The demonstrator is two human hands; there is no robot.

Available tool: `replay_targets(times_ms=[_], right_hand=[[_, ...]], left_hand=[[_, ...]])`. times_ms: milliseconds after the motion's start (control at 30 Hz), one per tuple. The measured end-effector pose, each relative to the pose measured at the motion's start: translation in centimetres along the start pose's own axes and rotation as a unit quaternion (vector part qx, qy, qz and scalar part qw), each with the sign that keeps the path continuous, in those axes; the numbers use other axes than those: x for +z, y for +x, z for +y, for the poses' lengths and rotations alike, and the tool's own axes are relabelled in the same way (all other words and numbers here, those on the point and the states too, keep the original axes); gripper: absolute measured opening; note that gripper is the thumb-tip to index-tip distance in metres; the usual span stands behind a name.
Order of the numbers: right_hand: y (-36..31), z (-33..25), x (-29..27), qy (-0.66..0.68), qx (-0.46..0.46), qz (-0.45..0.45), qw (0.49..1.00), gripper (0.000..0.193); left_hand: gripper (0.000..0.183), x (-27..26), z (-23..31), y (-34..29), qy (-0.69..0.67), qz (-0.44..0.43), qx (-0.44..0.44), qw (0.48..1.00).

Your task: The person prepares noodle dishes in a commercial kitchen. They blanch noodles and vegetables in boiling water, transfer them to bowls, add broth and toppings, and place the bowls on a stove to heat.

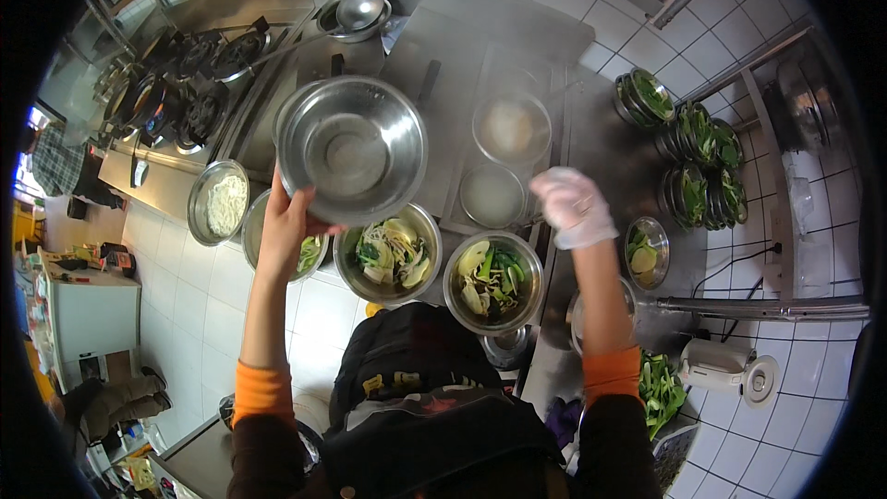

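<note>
My left hand (pixel 294 212) grips the near rim of a wide steel bowl (pixel 356 150), its inside bare and wet-looking; a second rim shows along its left edge. My right hand (pixel 575 208), in a clear plastic glove, has its fingers curled, slightly blurred, beside two round noodle strainers sunk in the cooker's steaming water. The far strainer (pixel 511 127) holds pale contents; the near strainer (pixel 492 195) sits in cloudy water. A thin handle ends by the glove, and whether the fingers hold it is hidden. Closer to me stand a bowl of noodles and greens (pixel 388 254) and a similar bowl (pixel 494 285).
White noodles fill a bowl (pixel 226 203) at left, beside a partly hidden bowl of greens (pixel 308 254). Gas burners (pixel 203 115) lie far left. A ladle (pixel 358 9) rests on a pot at the back. Stacked bowls of greens (pixel 693 189) line the right counter.
</note>
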State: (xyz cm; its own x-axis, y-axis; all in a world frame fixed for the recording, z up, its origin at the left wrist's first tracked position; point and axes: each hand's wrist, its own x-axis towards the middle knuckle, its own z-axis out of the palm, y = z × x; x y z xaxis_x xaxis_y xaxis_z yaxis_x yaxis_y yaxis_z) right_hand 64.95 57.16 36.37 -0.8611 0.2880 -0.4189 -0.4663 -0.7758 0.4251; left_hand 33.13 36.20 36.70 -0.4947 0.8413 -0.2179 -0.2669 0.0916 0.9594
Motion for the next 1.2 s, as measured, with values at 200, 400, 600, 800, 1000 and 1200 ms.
replay_targets(times_ms=[200, 400, 600, 800, 1000, 1200], right_hand=[[-5.9, 4.5, 1.8, -0.252, -0.03, -0.041, 0.966, 0.014], [-2.5, 6.3, -2.7, -0.631, -0.363, 0.078, 0.681, 0.014], [-1.7, -0.9, -2.2, -0.784, -0.47, 0.094, 0.394, 0.015], [-3.9, -2.5, -3.6, -0.831, -0.467, 0.1, 0.286, 0.016], [-4.4, 0.0, -2.2, -0.809, -0.332, 0.095, 0.475, 0.013], [-6.3, 1.9, 3.4, -0.595, -0.174, 0.069, 0.781, 0.021]], left_hand=[[0.08, 5.5, 0.8, 6.2, 0.062, -0.058, -0.023, 0.996], [0.076, 16.6, 2.1, 8.4, -0.08, -0.157, -0.013, 0.984], [0.057, 19.0, 3.5, 7.4, -0.198, -0.192, -0.028, 0.961], [0.056, 17.1, 0.8, 5.3, -0.24, -0.164, -0.054, 0.955], [0.066, 14.7, -3.4, 4.4, -0.253, -0.127, -0.043, 0.958], [0.066, 9.5, -4.5, 2.9, -0.223, -0.062, -0.025, 0.973]])
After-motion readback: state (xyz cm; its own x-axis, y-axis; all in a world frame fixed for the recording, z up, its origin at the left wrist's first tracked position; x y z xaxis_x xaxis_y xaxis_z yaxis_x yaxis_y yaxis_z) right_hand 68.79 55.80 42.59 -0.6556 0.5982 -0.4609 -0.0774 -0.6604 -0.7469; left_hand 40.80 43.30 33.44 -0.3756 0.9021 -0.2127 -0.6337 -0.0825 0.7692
